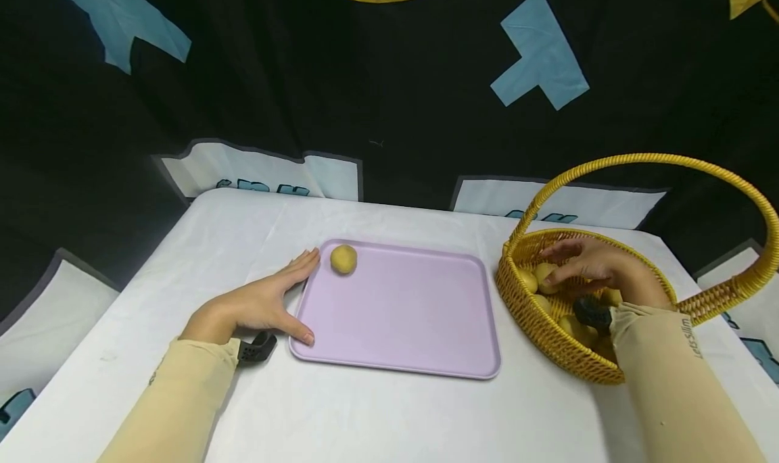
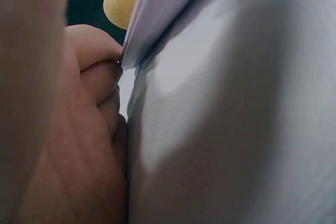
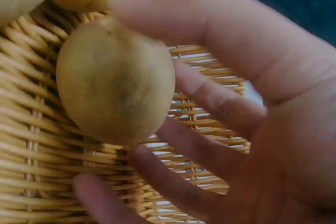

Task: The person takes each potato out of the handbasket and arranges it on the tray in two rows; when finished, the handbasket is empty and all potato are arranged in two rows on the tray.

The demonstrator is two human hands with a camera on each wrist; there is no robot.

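A lilac tray (image 1: 402, 307) lies on the table with one potato (image 1: 343, 259) near its far left corner. My left hand (image 1: 262, 304) rests at the tray's left edge, thumb and fingers spread along the rim. In the left wrist view, fingers (image 2: 100, 51) touch the tray's side, and part of the potato (image 2: 122, 1) shows above. Inside a wicker basket (image 1: 566, 361) on the right, my right hand (image 1: 587, 263) holds a potato (image 3: 115, 82) between thumb and fingers, partly curled round it. Several more potatoes lie in the basket, some hidden by the hand and wrist.
The basket's tall arched handle (image 1: 645, 159) rises above the right arm. A white cloth covers the table (image 1: 389, 416). Behind it hangs a black curtain (image 1: 304, 98) with pale blue patches.
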